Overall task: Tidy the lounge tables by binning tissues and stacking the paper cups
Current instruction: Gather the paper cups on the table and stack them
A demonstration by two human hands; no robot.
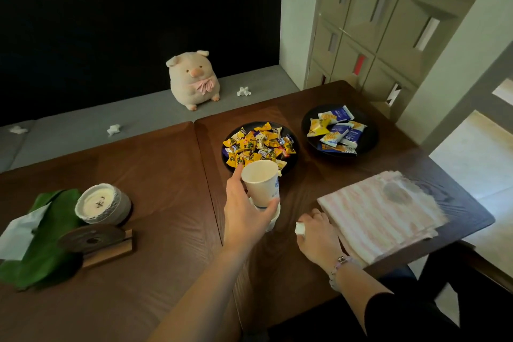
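Observation:
My left hand (244, 211) grips a white paper cup (262, 182) with blue print, tilted a little, its base sunk into another white cup (273, 219) standing on the brown table (166, 175). My right hand (315, 233) rests on the table beside them and pinches a small crumpled tissue (300, 228). Three more crumpled tissues lie on the grey bench behind the table: one at the right (243, 91), one in the middle (113, 129), one at the far left (18, 129).
A pink striped cloth (383, 219) lies right of my right hand. Two black plates hold wrapped sweets (259, 144) and snack packets (336, 128). A green tissue pouch (36, 236), a candle jar (102, 204) and a round wooden stand (94, 240) sit left. A plush pig (194, 79) sits on the bench.

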